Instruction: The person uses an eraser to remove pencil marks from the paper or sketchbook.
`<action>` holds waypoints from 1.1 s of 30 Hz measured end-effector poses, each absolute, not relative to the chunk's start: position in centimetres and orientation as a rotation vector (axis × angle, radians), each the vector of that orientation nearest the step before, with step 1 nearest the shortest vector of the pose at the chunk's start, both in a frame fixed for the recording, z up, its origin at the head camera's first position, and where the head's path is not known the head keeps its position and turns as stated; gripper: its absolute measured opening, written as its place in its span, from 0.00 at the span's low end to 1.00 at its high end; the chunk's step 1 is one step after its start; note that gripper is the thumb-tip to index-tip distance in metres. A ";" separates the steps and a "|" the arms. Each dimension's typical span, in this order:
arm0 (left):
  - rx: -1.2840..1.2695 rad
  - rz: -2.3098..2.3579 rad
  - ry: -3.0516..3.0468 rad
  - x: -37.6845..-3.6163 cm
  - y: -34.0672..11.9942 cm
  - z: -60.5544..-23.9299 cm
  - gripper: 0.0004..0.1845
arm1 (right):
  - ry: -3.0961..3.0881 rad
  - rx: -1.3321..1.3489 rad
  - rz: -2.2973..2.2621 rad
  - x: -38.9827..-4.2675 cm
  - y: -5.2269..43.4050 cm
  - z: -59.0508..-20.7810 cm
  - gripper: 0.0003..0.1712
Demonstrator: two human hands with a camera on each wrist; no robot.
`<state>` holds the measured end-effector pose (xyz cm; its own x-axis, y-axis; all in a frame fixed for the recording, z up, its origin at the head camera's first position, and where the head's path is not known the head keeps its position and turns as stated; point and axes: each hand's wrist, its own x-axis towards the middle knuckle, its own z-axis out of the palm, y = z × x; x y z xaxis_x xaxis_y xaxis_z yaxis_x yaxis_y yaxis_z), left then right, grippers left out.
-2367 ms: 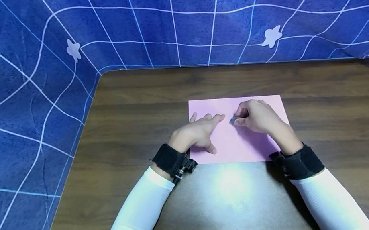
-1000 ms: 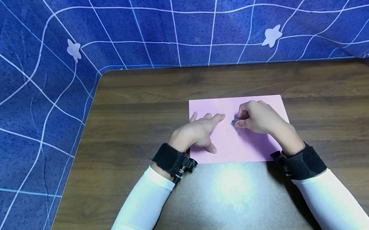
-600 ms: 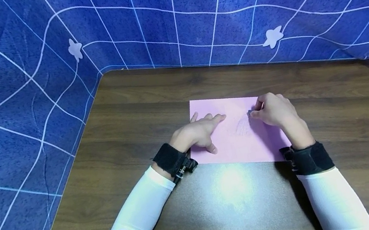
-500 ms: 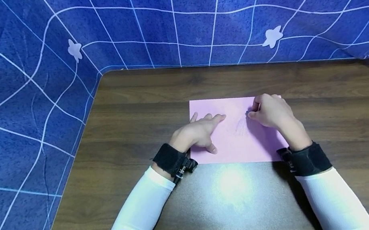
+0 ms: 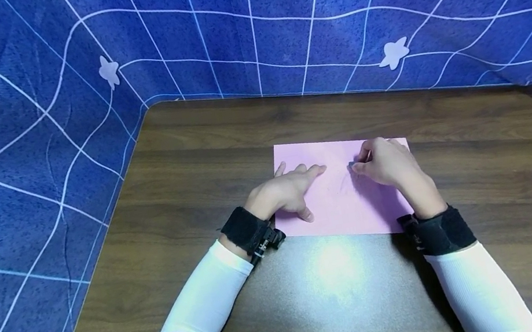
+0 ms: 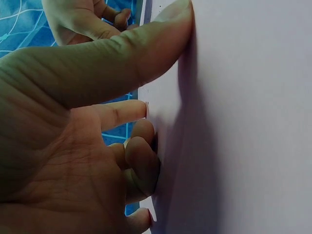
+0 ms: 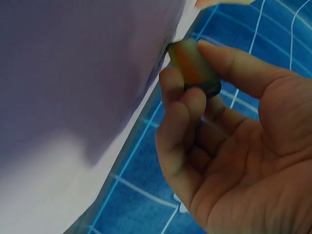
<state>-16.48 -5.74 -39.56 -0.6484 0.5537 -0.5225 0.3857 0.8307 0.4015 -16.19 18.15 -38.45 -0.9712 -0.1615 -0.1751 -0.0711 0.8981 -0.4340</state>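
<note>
A pink sheet of paper [image 5: 325, 203] lies flat on the brown wooden table [image 5: 201, 159]. My left hand [image 5: 286, 192] rests on the sheet's left part, fingers spread and pressing it down [image 6: 165, 29]. My right hand [image 5: 384, 161] pinches a short stubby crayon [image 7: 195, 68] between thumb and fingers, its tip against the paper [image 7: 73, 73]. In the head view only the crayon's dark tip [image 5: 352, 165] shows. Faint scribble marks [image 5: 345, 183] lie on the paper just below the tip.
Blue cloth with a white grid [image 5: 272, 12] and pale star shapes [image 5: 393, 53] surrounds the table on the back and left. A bright light glare [image 5: 332, 263] sits on the tabletop near the front edge of the paper. Black wrist straps are on both arms.
My right hand swept the crayon from mid-sheet toward the right, then back a little left, leaving faint marks on the paper. The left hand has stayed put.
</note>
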 end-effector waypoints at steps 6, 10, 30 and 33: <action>0.683 0.329 2.358 -16.5 -5.7 -39.6 0.62 | 2.918 -0.141 -0.590 -16.3 18.6 -38.5 0.11; 0.682 0.335 2.361 -16.4 -5.8 -39.6 0.63 | 2.931 -0.225 -0.592 -16.0 17.6 -38.7 0.10; 0.683 0.336 2.368 -16.4 -5.7 -39.6 0.63 | 2.877 -0.155 -0.594 -16.6 19.9 -38.3 0.12; 0.681 0.338 2.367 -16.4 -5.7 -39.5 0.63 | 2.893 -0.201 -0.581 -16.5 19.4 -38.3 0.11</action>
